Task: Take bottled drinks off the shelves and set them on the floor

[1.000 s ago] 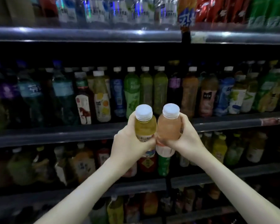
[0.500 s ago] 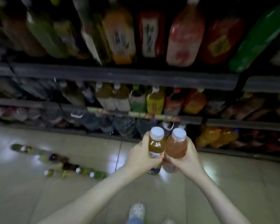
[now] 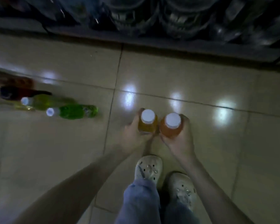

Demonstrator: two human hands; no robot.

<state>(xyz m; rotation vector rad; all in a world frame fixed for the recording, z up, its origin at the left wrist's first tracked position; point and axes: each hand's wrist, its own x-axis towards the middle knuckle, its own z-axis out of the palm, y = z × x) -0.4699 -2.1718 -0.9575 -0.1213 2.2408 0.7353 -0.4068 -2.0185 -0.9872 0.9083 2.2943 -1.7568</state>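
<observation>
Left hand [image 3: 134,135] grips yellow juice bottle [image 3: 147,123], right hand [image 3: 179,139] grips orange juice bottle [image 3: 171,128]; bottles touching, upright, white caps up, above tiled floor [image 3: 200,78]. Green bottle [image 3: 74,112] lies on floor at left beside other bottles. Clogs [image 3: 149,168] below.

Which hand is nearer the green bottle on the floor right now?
Left. The left hand, gripping the yellow bottle, is right of the green bottle across a gap; the right hand, gripping the orange bottle, is farther right.
</observation>
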